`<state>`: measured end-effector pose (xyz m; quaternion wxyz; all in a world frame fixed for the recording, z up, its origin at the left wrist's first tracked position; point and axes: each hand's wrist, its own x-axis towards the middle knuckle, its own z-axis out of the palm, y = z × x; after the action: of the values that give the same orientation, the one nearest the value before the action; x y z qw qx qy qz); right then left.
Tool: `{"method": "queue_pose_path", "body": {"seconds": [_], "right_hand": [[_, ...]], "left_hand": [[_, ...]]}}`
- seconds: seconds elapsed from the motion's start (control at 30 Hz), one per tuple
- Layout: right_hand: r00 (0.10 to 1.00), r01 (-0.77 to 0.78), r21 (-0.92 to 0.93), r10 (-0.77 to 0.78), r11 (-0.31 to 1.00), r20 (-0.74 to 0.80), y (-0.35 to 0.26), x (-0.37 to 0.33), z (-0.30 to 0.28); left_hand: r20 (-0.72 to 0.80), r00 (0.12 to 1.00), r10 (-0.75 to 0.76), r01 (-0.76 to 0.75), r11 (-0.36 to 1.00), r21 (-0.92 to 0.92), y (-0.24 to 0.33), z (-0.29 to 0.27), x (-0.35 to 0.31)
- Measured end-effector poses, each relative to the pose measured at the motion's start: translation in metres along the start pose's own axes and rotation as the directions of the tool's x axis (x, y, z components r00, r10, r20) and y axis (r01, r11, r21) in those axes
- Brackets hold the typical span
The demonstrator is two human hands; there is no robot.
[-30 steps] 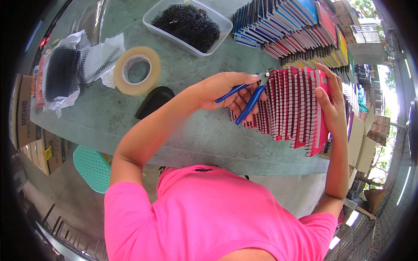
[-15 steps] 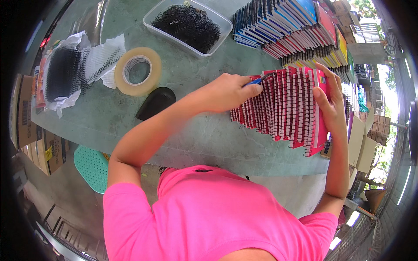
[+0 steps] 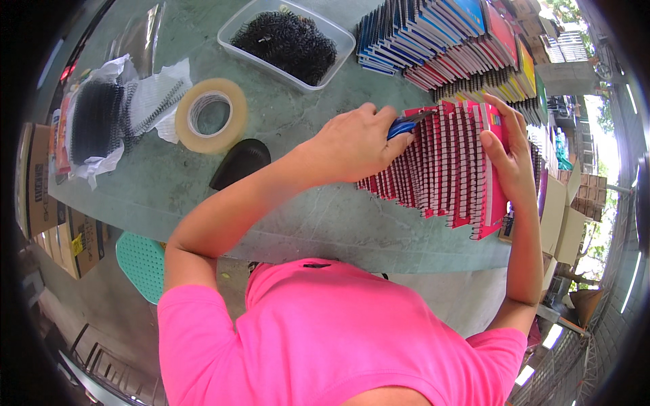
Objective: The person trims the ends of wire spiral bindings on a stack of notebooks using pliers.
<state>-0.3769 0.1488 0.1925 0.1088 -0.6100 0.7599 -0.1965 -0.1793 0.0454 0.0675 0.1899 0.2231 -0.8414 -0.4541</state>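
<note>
My left hand [image 3: 355,143] is closed around blue-handled pliers [image 3: 405,124]. Their dark jaws point at the far ends of the spiral bindings on a fanned row of red notebooks [image 3: 452,169]; whether they grip a wire is too small to tell. My right hand [image 3: 509,152] holds the row's right end, with the thumb on the nearest notebook and the fingers curled over its cover. The notebooks overlap like steps, wire edges up, on the green-grey table [image 3: 298,223].
Blue, red and yellow spiral notebooks [image 3: 433,34] stand stacked behind the row. A clear plastic tub [image 3: 323,86] of black wire coils, a tape roll [image 3: 233,135], a black mouse-shaped object [image 3: 241,164] and paper-wrapped coils [image 3: 98,122] lie leftward. A turquoise stool [image 3: 141,264] stands below.
The pliers have shifted slightly right along the far ends of the bindings, and my left hand has turned so more of the blue handles shows. My right hand keeps its hold.
</note>
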Motion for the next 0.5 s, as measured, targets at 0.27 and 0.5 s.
{"method": "queue_pose_path", "body": {"seconds": [0.27,0.5], "right_hand": [[1.000,-0.011,0.026,0.011,1.000,-0.001,-0.002,-0.002,0.001],[1.000,-0.001,0.008,0.001,1.000,-0.011,0.000,-0.003,0.001]], "left_hand": [[0.581,0.814,0.010,0.535,0.378,-0.756,-0.006,-0.016,0.008],[0.634,0.753,0.176,0.625,0.114,-0.773,-0.008,-0.014,0.014]]}}
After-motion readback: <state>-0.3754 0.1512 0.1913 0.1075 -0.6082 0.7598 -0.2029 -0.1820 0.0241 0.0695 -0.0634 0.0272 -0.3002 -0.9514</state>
